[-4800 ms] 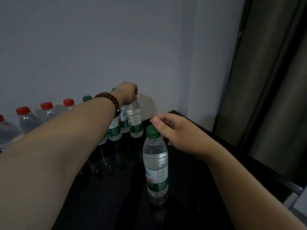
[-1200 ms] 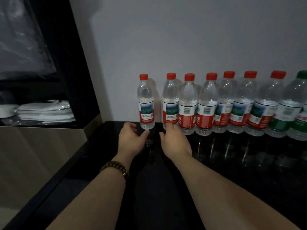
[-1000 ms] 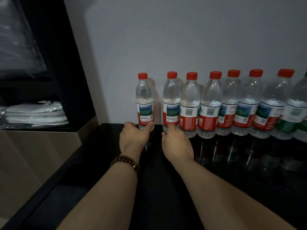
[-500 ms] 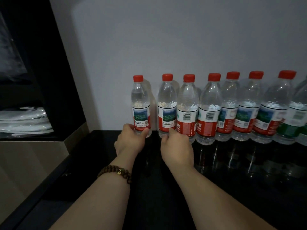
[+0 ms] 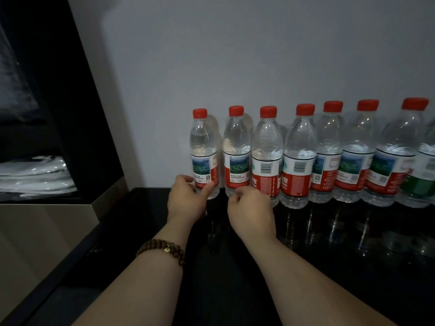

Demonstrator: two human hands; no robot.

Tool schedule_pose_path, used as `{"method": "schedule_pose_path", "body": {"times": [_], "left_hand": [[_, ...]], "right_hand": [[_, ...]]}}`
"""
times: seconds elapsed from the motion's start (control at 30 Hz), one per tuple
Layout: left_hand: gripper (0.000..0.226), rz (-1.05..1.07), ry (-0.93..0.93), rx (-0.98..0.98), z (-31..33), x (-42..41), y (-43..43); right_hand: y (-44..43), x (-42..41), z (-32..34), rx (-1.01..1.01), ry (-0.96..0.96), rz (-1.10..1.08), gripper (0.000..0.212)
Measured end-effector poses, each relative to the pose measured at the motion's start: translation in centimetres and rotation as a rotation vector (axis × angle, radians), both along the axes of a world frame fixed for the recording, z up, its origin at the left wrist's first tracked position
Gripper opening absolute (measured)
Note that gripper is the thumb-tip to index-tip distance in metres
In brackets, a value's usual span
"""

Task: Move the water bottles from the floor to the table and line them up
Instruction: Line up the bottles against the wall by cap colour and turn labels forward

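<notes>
Several clear water bottles with red caps and red labels stand upright in a row along the white wall on the black glossy table (image 5: 235, 278). My left hand (image 5: 187, 201), with a bead bracelet on the wrist, grips the base of the leftmost bottle (image 5: 203, 156). My right hand (image 5: 250, 211) has its fingertips against the base of the second bottle (image 5: 236, 154). A small gap separates these two bottles. At the far right edge a green-labelled bottle (image 5: 421, 182) is partly cut off.
A dark shelf unit (image 5: 70, 114) stands at the left, holding folded white items in plastic (image 5: 35, 175). A beige panel (image 5: 47, 231) sits below it, next to the table's left edge. The white wall runs right behind the bottles.
Both hands have closed in on the bases of the two leftmost bottles. The leftmost bottle has slid right, narrowing its gap to the second one. The view moved closer.
</notes>
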State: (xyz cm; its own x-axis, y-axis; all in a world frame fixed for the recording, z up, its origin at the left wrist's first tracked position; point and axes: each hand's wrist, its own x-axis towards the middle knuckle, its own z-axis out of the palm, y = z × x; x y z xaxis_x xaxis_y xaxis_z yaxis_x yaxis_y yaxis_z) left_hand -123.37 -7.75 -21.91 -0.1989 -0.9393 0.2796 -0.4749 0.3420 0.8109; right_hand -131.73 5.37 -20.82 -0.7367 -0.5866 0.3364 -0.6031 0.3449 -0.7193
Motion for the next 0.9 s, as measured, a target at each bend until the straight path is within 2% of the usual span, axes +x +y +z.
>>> {"method": "schedule_pose_path", "body": {"times": [0.13, 0.37, 0.43, 0.53, 0.73, 0.9], "left_hand": [[0.051, -0.02, 0.084, -0.002, -0.27, 0.16, -0.3], [0.043, -0.046, 0.309, 0.081, -0.14, 0.7, -0.93], [0.05, -0.051, 0.306, 0.089, 0.0, 0.41, -0.8], [0.062, -0.083, 0.205, 0.006, -0.17, 0.25, -0.53], [0.055, -0.11, 0.129, -0.054, -0.42, 0.18, -0.68], [0.063, -0.174, 0.27, 0.092, -0.07, 0.33, -0.71]], "right_hand": [[0.07, 0.24, 0.15, -0.027, -0.024, 0.035, 0.022], [-0.16, 0.17, -0.12, -0.005, -0.015, 0.077, 0.027], [-0.24, 0.09, -0.09, 0.005, -0.023, 0.079, 0.03], [-0.35, 0.25, 0.02, 0.021, -0.009, 0.093, 0.03], [-0.4, 0.28, 0.03, 0.045, 0.018, 0.09, 0.027], [-0.35, 0.3, 0.08, 0.049, -0.002, 0.078, 0.026]]}}
